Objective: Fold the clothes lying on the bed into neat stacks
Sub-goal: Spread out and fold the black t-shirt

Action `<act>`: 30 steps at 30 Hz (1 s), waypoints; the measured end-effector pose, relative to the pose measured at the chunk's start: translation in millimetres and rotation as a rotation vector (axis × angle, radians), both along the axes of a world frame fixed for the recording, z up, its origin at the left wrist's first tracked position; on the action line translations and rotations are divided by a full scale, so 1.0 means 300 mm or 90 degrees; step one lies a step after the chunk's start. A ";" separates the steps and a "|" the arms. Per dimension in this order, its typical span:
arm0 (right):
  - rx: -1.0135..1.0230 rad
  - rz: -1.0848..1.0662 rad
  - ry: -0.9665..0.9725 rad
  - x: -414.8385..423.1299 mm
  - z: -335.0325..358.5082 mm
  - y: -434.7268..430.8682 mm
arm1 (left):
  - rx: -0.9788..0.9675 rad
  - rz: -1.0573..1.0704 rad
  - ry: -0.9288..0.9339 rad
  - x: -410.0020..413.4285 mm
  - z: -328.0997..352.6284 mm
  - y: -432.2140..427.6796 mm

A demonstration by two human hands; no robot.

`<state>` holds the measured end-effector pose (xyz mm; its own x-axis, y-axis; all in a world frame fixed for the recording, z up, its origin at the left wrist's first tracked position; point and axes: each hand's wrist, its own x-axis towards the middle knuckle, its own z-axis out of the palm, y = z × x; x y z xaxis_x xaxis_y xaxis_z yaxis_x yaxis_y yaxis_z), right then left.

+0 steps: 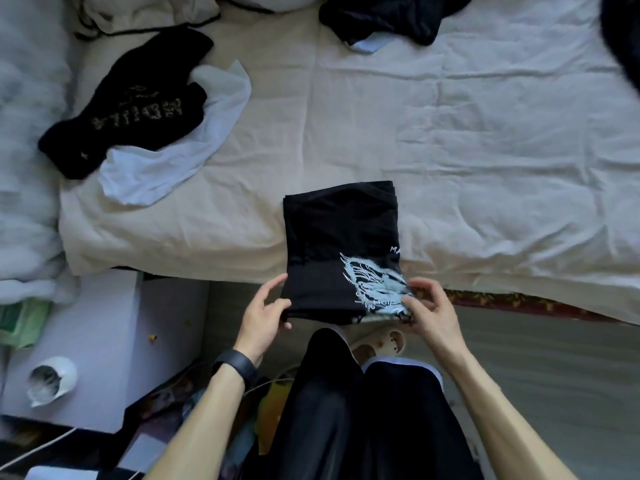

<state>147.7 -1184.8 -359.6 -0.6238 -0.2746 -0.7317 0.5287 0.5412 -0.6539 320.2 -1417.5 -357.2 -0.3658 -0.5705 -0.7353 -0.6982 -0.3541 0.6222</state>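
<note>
A black T-shirt with a pale blue print (341, 244) lies folded into a narrow rectangle at the near edge of the bed (485, 140), its near end hanging past the edge. My left hand (265, 311) pinches the near left corner of that end. My right hand (427, 308) grips the near right corner, over the print. A black garment with gold lettering (128, 102) lies crumpled at the far left on a pale blue garment (162, 168). Another dark heap (391, 15) sits at the far edge.
A white bedside cabinet (97, 341) stands left of my legs, with a white vase-like object (52, 379) on it. Cables and clutter lie on the floor beside it. A beige slipper (384, 342) rests on the floor under the shirt. A grey blanket (24, 150) covers the left side.
</note>
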 end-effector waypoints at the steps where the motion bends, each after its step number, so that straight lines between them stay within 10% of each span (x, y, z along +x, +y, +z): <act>1: -0.030 -0.005 -0.002 -0.034 0.021 -0.016 | 0.017 0.004 0.026 -0.020 0.006 -0.031; 6: -0.093 0.023 -0.108 -0.238 0.016 -0.132 | 0.174 -0.062 0.072 -0.152 0.041 -0.224; 12: 0.097 0.175 0.164 -0.397 -0.149 -0.324 | -0.211 -0.246 -0.080 -0.351 -0.116 -0.348; 30: 0.370 0.146 0.270 -0.480 -0.416 -0.581 | -0.385 -0.217 -0.330 -0.577 -0.354 -0.335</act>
<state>3.8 -1358.9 -484.4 -0.8579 -0.0752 -0.5082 0.1274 0.9272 -0.3523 147.2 -1517.9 -463.4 -0.2906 -0.8381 -0.4617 -0.9538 0.2152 0.2098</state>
